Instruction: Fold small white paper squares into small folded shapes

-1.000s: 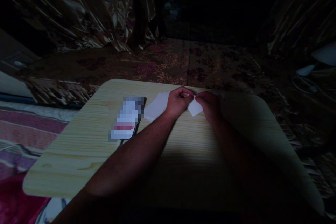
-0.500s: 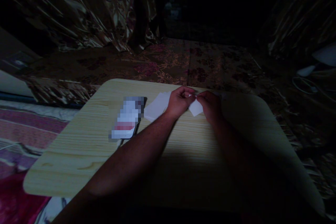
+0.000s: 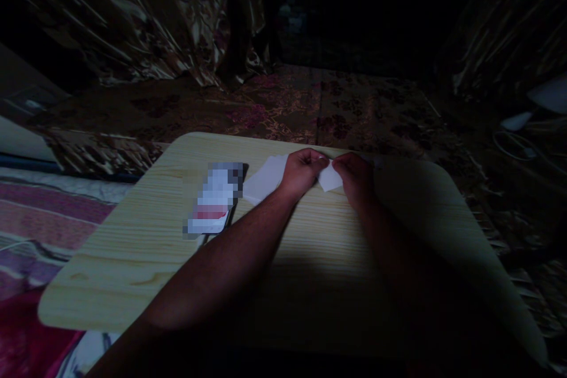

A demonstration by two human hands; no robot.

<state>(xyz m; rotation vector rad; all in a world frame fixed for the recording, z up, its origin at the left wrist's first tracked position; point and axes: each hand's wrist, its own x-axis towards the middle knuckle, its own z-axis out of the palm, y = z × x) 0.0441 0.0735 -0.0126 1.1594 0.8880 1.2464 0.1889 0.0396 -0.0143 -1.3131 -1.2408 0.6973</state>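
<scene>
2 bare forearms reach across a pale wooden table, past a phone-like device with a pixelated screen. Beyond it lie several white sheets, just beside the left hand. Near the table's far edge, the left hand and right hand pinch 1 small white paper between them, thumbs nearly meeting at its upper edge; whether it touches the tabletop cannot be told. The paper looks light, thin and easily creased, best gripped lightly at its edges. Behind stretches a floral cover, then a glossy curtain.
</scene>
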